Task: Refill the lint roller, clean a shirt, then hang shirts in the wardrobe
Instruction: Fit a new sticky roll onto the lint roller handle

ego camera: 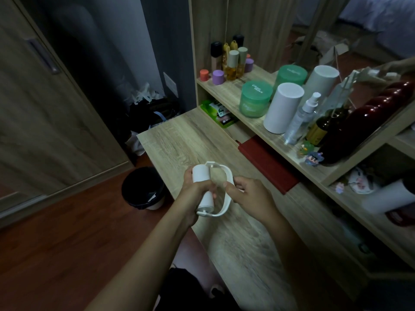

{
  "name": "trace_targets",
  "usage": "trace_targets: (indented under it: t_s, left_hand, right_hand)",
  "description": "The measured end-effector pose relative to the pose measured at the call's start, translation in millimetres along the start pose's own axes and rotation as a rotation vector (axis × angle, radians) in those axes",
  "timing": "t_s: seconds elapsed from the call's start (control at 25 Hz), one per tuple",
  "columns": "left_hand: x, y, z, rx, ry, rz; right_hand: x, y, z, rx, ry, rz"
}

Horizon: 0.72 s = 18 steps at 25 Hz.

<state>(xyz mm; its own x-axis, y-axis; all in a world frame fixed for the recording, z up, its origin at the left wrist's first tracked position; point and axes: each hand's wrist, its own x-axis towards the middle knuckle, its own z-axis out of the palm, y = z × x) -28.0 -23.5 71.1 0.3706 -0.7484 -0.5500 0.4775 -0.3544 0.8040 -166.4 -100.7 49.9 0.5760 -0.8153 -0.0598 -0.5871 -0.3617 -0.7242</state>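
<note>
I hold a white lint roller above the wooden desk. Its white roll sits between the two ends of a curved white frame. My left hand is wrapped around the middle of the roll. My right hand pinches the curved frame on its right side. A wardrobe door with a dark handle stands shut at the left. No shirt is visible.
A black-lined waste bin stands on the floor left of the desk. A dark red case lies at the desk's back. The shelf above holds green jars, white cylinders and bottles. Bags lie in the corner.
</note>
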Motion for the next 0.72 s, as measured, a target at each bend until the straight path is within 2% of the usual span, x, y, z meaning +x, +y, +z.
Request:
trace_targets:
  t_s: [0.32, 0.52, 0.72]
  left_hand:
    - [-3.8, -1.1, 2.9, 0.073, 0.082, 0.138]
    - [-0.6, -3.3, 5.2, 0.053, -0.002, 0.153]
    - [22.2, -10.9, 21.9, 0.072, -0.135, 0.146]
  right_hand:
    - [-1.4, -7.9, -1.6, -0.043, 0.038, 0.016]
    - [4.3, -5.1, -1.9, -0.066, 0.006, 0.011]
    - [4.5, 10.6, -23.7, -0.172, 0.077, 0.035]
